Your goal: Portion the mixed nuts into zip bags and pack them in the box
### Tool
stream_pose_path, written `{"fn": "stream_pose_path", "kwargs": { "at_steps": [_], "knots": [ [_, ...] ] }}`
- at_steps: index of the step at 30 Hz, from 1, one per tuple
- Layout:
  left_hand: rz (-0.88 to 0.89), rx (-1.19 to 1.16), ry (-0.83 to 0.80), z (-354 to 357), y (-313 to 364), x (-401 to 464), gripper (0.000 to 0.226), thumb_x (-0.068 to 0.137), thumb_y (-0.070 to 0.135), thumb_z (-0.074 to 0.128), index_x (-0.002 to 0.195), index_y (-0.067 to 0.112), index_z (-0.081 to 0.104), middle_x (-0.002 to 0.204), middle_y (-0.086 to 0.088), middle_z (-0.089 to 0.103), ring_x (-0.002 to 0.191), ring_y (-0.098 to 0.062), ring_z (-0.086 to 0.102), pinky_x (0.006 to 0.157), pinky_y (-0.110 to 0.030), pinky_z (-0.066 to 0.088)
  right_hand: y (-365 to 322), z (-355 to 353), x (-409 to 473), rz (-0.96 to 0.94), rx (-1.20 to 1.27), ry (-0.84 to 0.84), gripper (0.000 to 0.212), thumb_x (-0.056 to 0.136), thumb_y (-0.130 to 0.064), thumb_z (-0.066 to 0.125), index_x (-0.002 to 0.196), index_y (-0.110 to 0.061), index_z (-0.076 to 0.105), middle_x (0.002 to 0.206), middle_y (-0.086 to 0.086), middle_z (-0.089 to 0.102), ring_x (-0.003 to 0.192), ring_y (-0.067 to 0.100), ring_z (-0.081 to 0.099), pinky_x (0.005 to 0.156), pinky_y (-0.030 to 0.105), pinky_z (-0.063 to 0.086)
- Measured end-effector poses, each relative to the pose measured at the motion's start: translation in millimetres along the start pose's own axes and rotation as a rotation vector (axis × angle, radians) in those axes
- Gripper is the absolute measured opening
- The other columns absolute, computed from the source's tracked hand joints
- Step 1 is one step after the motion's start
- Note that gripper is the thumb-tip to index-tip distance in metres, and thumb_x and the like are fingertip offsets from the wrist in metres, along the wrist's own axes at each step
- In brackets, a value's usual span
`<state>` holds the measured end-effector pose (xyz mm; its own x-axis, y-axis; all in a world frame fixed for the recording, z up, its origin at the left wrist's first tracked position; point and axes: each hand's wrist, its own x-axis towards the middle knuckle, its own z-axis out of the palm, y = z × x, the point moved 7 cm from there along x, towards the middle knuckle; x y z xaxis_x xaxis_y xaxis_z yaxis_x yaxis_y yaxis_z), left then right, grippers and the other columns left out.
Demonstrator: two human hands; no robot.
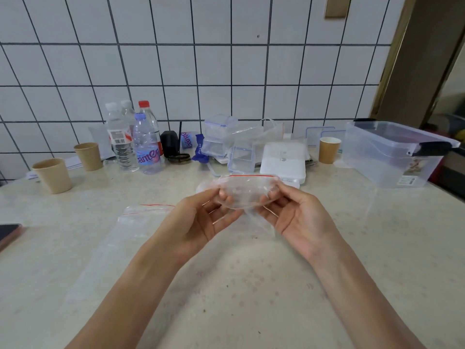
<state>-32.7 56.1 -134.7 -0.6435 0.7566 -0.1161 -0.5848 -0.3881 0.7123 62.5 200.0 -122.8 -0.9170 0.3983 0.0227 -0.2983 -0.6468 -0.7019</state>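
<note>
Above the middle of the countertop (251, 285), both hands are raised palm-up around one clear zip bag (247, 190). The left hand (198, 222) pinches the bag's left end between thumb and fingers, and the right hand (297, 217) pinches its right end the same way, so the mouth with its red seal line bulges apart between them. No nuts can be seen inside this bag.

Left of the held bag, a second zip bag (136, 222) lies flat on the countertop, its red strip at the far edge. Further left, a dark phone (8, 234) sits at the counter's edge. Beyond the held bag, against the tiled wall, stand small clear containers (221, 137) and a white box (283, 159). Left of these are several water bottles (147, 144) and two paper cups (52, 175). Right of the held bag, a third paper cup (329, 149) stands beside a large clear storage box (392, 152), lid off and well apart from the hands.
</note>
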Motion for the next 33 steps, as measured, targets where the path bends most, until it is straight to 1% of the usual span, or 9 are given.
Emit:
{"fn": "stream_pose_path", "kwargs": {
  "at_steps": [4, 8, 10, 13, 15, 17, 23, 27, 33],
  "knots": [
    [0.023, 0.096, 0.002, 6.3, 0.0, -1.0, 0.009, 0.078, 0.01, 0.064, 0.085, 0.006, 0.064, 0.082, -0.008, 0.058, 0.072, -0.02, 0.061, 0.081, -0.04, 0.063, 2.9, 3.2, -1.0, 0.034, -0.018, -0.008, 0.009, 0.087, -0.012, 0.055, 0.078, -0.009, 0.055, 0.068, 0.007, 0.055, 0.063, 0.021, 0.063, 0.076, 0.04, 0.061],
    [0.001, 0.031, -0.017, 5.9, -2.7, 0.1, 0.021, 0.074, 0.012, 0.057, 0.086, 0.0, 0.07, 0.099, -0.014, 0.061, 0.084, -0.024, 0.058, 0.078, -0.036, 0.059, 1.2, 2.2, -2.1, 0.012, -0.03, -0.036, 0.021, 0.09, -0.01, 0.047, 0.073, -0.007, 0.058, 0.077, 0.012, 0.067, 0.072, 0.024, 0.07, 0.074, 0.04, 0.06],
    [0.001, 0.027, -0.039, 6.0, -3.8, -1.7, 0.03, 0.073, 0.013, 0.06, 0.095, -0.002, 0.073, 0.106, -0.018, 0.068, 0.093, -0.028, 0.065, 0.085, -0.04, 0.061, -2.1, 2.3, -3.0, -0.016, -0.06, -0.053, 0.013, 0.085, -0.011, 0.054, 0.078, -0.007, 0.065, 0.091, 0.016, 0.071, 0.086, 0.028, 0.069, 0.077, 0.041, 0.06],
    [0.13, 0.233, -0.041, 5.9, 2.2, -4.4, 0.014, 0.072, 0.009, 0.07, 0.086, 0.004, 0.071, 0.103, -0.017, 0.071, 0.098, -0.027, 0.069, 0.097, -0.047, 0.059, -6.9, -0.3, -3.7, -0.076, -0.247, -0.055, 0.008, 0.077, -0.01, 0.074, 0.08, -0.006, 0.067, 0.092, 0.012, 0.071, 0.089, 0.024, 0.069, 0.085, 0.039, 0.058],
    [0.279, 0.481, 0.053, 3.5, 10.1, -5.9, 0.014, 0.074, 0.01, 0.077, 0.073, 0.013, 0.063, 0.094, -0.014, 0.072, 0.092, -0.023, 0.071, 0.092, -0.043, 0.061, -7.1, -5.6, -1.9, -0.127, -0.424, 0.007, 0.026, 0.073, -0.002, 0.082, 0.088, -0.004, 0.061, 0.088, 0.013, 0.068, 0.088, 0.023, 0.069, 0.085, 0.037, 0.058],
    [0.396, 0.633, 0.214, -4.2, 14.4, -7.4, 0.032, 0.08, 0.01, 0.082, 0.062, 0.019, 0.056, 0.083, -0.009, 0.073, 0.084, -0.02, 0.071, 0.083, -0.036, 0.063, -3.5, -9.5, -2.0, -0.172, -0.512, 0.131, 0.023, 0.077, 0.001, 0.081, 0.087, -0.001, 0.06, 0.091, 0.019, 0.064, 0.085, 0.024, 0.069, 0.082, 0.036, 0.06],
    [0.586, 0.683, 0.475, -14.6, 25.7, -16.9, 0.018, 0.09, 0.006, 0.076, 0.086, 0.01, 0.058, 0.086, -0.005, 0.059, 0.068, -0.018, 0.072, 0.063, -0.031, 0.063, 1.6, -19.9, -3.3, -0.217, -0.488, 0.36, 0.012, 0.088, 0.003, 0.071, 0.092, -0.004, 0.061, 0.079, 0.017, 0.064, 0.058, 0.024, 0.066, 0.065, 0.042, 0.064],
    [0.511, 0.681, 0.479, -18.3, 23.9, -14.7, 0.013, 0.092, 0.005, 0.075, 0.092, 0.008, 0.062, 0.099, -0.013, 0.066, 0.078, -0.026, 0.078, 0.066, -0.033, 0.064, 0.6, -29.6, -4.3, -0.157, -0.339, 0.384, 0.019, 0.091, 0.007, 0.067, 0.1, -0.006, 0.056, 0.089, 0.02, 0.07, 0.068, 0.035, 0.074, 0.06, 0.039, 0.063],
    [0.253, 0.273, 0.279, -16.9, 7.1, -6.6, 0.023, 0.082, 0.005, 0.081, 0.103, 0.0, 0.073, 0.103, -0.017, 0.079, 0.094, -0.026, 0.077, 0.073, -0.024, 0.062, -0.4, -29.2, -1.2, -0.073, -0.138, 0.275, 0.008, 0.092, 0.005, 0.067, 0.097, 0.005, 0.073, 0.087, 0.018, 0.077, 0.076, 0.028, 0.078, 0.067, 0.033, 0.065]
  ]
}}
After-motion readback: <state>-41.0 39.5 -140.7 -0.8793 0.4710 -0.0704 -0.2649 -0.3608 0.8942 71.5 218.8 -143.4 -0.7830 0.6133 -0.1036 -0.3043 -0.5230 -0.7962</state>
